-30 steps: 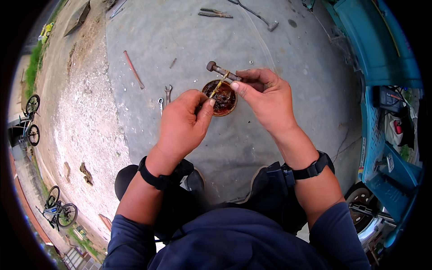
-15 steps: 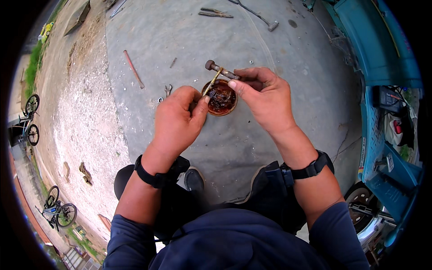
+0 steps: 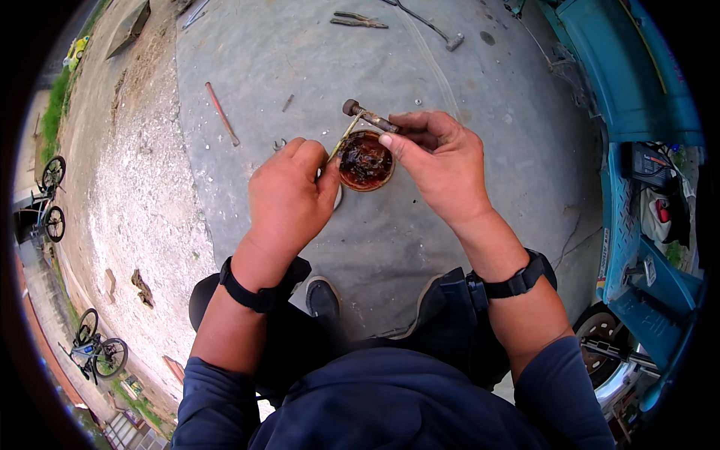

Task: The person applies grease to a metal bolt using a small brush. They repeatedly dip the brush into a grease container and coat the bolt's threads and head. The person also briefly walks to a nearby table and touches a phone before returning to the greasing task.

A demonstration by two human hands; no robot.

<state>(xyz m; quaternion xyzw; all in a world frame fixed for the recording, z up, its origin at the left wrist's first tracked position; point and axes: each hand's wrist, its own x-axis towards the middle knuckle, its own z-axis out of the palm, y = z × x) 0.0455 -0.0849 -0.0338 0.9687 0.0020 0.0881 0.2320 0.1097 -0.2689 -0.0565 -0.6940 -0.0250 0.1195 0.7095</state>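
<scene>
Between the thumb and fingers of my right hand [image 3: 444, 166] is the threaded end of a rusty bolt [image 3: 370, 117], its hex head pointing to the far left. My left hand [image 3: 292, 187] pinches a thin yellowish strip [image 3: 345, 138], which runs taut up to the bolt's shank just below the head. Whether the strip goes fully round the shank I cannot tell. Below the bolt, on the ground, stands a round shallow tin [image 3: 367, 189] of dark brown grease [image 3: 366, 159]. Part of its left side is close behind my left thumb.
Pliers [image 3: 359, 20] and a hammer [image 3: 454, 43] lie at the far side; a red rod [image 3: 222, 114] lies to the left. A wrench end [image 3: 280, 143] shows beyond my left hand. A teal vehicle [image 3: 630, 82] stands along the right, bicycles [image 3: 97, 352] far left.
My left hand has moved a little left and nearer me, drawing the strip straighter from the bolt. It now covers more of the wrench. My right hand and the bolt have hardly moved.
</scene>
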